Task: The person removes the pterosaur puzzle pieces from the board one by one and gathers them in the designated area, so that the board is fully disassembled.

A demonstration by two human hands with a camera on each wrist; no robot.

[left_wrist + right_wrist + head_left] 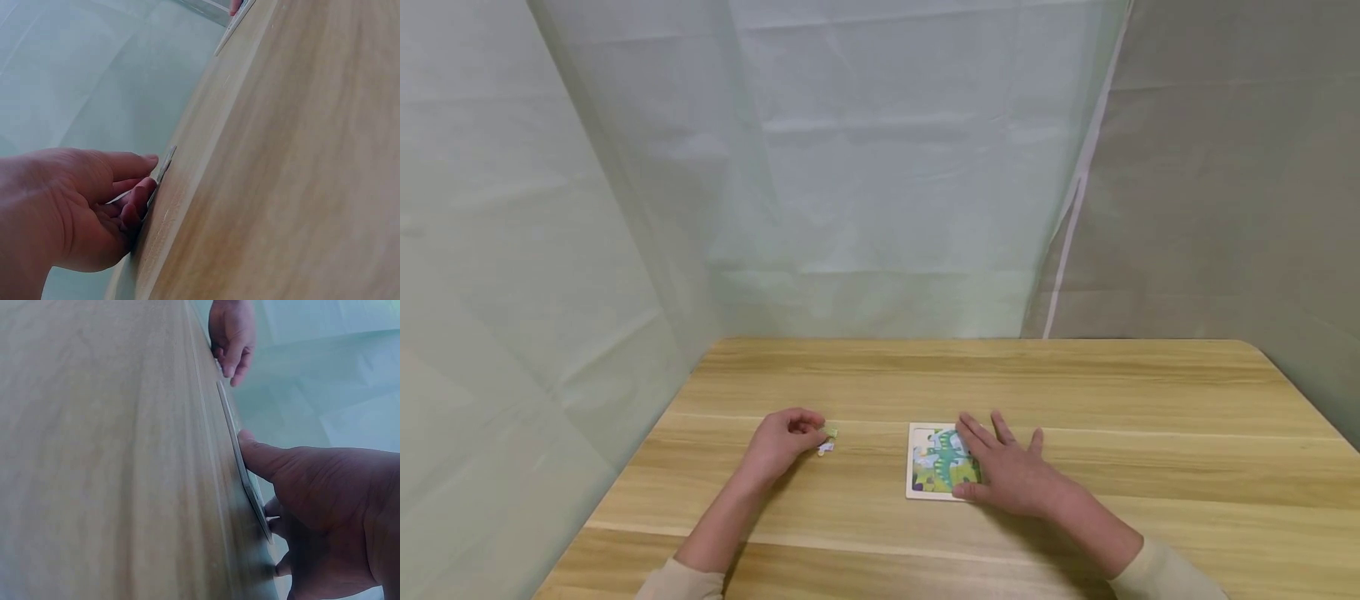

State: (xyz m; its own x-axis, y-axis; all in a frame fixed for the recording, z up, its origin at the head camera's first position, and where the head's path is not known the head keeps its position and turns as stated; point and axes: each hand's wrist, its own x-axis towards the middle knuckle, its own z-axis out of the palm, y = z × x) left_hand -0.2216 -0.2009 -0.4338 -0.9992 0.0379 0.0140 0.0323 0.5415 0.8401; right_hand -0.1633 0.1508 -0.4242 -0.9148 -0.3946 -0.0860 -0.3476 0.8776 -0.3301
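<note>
A small square puzzle board [925, 483] with a pale frame and a green dinosaur picture lies flat on the table. My right hand [1011, 475] rests on its right part with fingers spread, the thumb at the near edge; the palm hides that side of the picture. To the left, my left hand [782, 442] has bent fingers and its thumb at small puzzle pieces [826, 448], greenish and pale purple. From the left wrist, the pieces [165, 165] appear edge-on beside the fingertips; whether they are pinched or only touched cannot be told.
The wood-grain table [865, 533] reaches toward a hanging pale cloth [880, 208] behind it. More cloth [512, 292] hangs along the left side, and a greyer sheet [1225, 208] stands at the right.
</note>
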